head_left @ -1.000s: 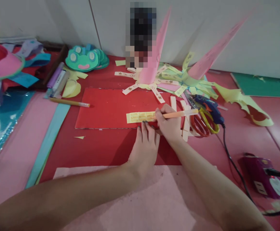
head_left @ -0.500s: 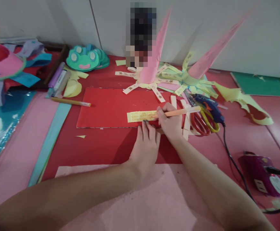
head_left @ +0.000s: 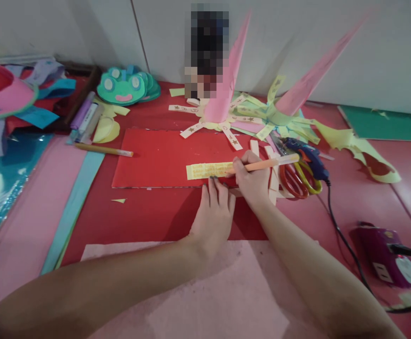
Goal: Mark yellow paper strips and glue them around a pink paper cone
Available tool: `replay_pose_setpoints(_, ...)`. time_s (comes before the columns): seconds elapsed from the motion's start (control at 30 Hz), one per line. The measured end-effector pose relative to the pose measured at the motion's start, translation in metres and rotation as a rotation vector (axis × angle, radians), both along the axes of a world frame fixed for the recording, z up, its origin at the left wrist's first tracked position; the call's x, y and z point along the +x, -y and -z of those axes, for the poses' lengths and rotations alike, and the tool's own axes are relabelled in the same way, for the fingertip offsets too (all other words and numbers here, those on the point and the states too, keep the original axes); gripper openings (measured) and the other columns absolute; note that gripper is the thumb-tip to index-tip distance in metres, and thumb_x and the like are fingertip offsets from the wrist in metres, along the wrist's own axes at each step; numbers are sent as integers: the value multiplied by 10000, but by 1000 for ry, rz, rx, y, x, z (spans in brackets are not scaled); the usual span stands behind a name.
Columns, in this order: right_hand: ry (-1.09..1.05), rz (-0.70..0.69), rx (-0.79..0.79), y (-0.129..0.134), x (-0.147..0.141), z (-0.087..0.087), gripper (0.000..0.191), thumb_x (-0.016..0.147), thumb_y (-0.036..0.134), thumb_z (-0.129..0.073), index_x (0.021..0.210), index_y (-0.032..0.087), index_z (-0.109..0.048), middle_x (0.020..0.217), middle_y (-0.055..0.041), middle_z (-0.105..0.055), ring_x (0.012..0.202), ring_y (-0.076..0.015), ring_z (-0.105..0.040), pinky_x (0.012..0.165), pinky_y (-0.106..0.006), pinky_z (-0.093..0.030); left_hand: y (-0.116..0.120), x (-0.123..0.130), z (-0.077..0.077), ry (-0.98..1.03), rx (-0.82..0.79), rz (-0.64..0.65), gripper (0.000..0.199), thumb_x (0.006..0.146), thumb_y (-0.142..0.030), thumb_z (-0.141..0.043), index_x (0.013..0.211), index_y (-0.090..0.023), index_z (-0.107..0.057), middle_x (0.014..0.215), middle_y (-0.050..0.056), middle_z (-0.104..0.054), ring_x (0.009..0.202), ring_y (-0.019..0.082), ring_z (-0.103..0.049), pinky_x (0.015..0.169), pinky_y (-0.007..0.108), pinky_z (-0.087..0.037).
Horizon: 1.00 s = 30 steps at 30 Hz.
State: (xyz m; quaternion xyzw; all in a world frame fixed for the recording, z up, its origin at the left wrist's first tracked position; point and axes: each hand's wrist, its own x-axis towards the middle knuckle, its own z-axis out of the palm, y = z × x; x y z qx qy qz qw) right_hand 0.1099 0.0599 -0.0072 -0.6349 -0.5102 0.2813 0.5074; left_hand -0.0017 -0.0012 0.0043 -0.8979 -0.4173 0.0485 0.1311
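My right hand (head_left: 253, 181) is closed around an orange pen (head_left: 267, 164), whose tip is at the right part of a small yellow paper strip (head_left: 207, 170). Rows of small orange writing cover the strip. It lies on a red board (head_left: 152, 157). My left hand (head_left: 214, 207) rests flat with its fingertips on the strip's lower edge, fingers stretched out. Just right of my right hand are red-handled scissors (head_left: 292, 181), yellow-handled scissors (head_left: 309, 176) and pale paper strips, partly hidden by the hand.
Two pink paper cones (head_left: 221, 99) with lettered strips stand behind the board. Green frog cutouts (head_left: 122, 88), markers (head_left: 85, 120) and another pen (head_left: 104, 149) lie left. A blue glue gun (head_left: 306, 155) trails its cord toward a purple power socket (head_left: 389, 256) at right.
My right hand and the pen have shifted slightly to the right along the strip. My left hand stays in place.
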Motion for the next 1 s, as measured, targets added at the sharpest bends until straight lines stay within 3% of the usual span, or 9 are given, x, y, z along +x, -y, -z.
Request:
replay_pose_setpoints(0.43, 81, -16, -2, 0, 1, 2, 302, 774, 242, -515, 536, 216, -331, 425, 84, -341, 412, -77, -444, 428, -213, -351, 0, 0, -1, -31, -2, -3, 427, 833, -115, -355, 1230, 11, -452, 1260, 264, -485, 1213, 347, -446, 987, 429, -415)
replay_pose_setpoints(1.0, 35, -5, -12, 0, 1, 1, 304, 772, 259, -519, 540, 218, -328, 425, 84, -354, 414, -96, -526, 392, -203, -352, 0, 0, -1, 57, -50, -5, 430, 838, -94, -354, 1235, 47, -440, 1255, 298, -474, 1220, 367, -429, 987, 456, -410)
